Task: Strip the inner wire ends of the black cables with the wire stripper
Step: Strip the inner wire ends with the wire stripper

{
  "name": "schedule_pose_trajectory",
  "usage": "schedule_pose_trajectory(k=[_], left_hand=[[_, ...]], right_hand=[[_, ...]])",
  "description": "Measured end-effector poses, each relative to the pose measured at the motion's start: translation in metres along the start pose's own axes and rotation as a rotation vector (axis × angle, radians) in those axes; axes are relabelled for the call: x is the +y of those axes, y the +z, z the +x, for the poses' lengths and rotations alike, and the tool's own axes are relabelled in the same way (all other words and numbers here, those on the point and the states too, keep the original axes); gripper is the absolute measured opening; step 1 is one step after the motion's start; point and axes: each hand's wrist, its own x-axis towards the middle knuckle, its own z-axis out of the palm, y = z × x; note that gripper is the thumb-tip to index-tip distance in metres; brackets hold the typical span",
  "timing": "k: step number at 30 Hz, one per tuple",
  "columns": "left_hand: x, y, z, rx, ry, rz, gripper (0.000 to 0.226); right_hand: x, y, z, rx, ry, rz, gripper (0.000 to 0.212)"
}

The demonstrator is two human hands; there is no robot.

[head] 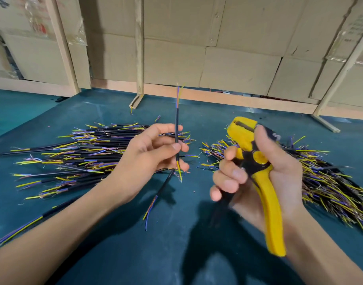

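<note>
Black cable (177,124) upright, pinched in left hand (153,149) fingers (177,146), apparently.

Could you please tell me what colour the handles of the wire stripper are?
The wire stripper has yellow handles with black parts, seen in the head view, held in the right hand.

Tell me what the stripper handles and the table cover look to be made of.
Wire stripper in the right hand: handles look like matte yellow moulded plastic or rubber grip, smooth with no metallic shine; black parts near the pivot cannot be told. Table cover: dull teal mat, probably rubber or vinyl, showing creases and soft glare.
</note>
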Motion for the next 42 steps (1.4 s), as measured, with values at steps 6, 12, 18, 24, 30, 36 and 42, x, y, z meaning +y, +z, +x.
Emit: schedule_pose_trajectory(k=[6, 12, 18, 24, 30, 36, 42], left_hand=[[0.003, 0.005, -0.007, -0.110, 0.074, 0.242, 0.030], [0.001, 0.010, -0.017, -0.285, 0.044, 0.459, 0.040], [-0.004, 0.015, -0.018, -0.313, 0.037, 0.586, 0.013], [-0.005, 0.012, -0.016, -0.209, 0.248, 0.906, 0.013], [-0.007, 0.014, -0.016, -0.116, 0.221, 0.837, 0.009], [0.002, 0.026, -0.015, -0.095, 0.208, 0.447, 0.008], [-0.001, 0.026, -0.014, 0.019, 0.046, 0.184, 0.023]], right_hand=[[0.018, 0.004, 0.008, 0.230, -0.308, -0.167, 0.024], [0.019, -0.008, 0.012, 0.330, -0.440, -0.413, 0.008], [0.025, -0.010, 0.014, 0.342, -0.409, -0.378, 0.010], [0.026, -0.012, 0.012, 0.346, -0.345, -0.452, 0.013], [0.028, -0.015, 0.014, 0.358, -0.348, -0.461, 0.010], [0.025, -0.011, 0.017, 0.349, -0.298, -0.390, 0.026], [0.035, -0.005, 0.015, 0.327, -0.261, -0.358, 0.021]])
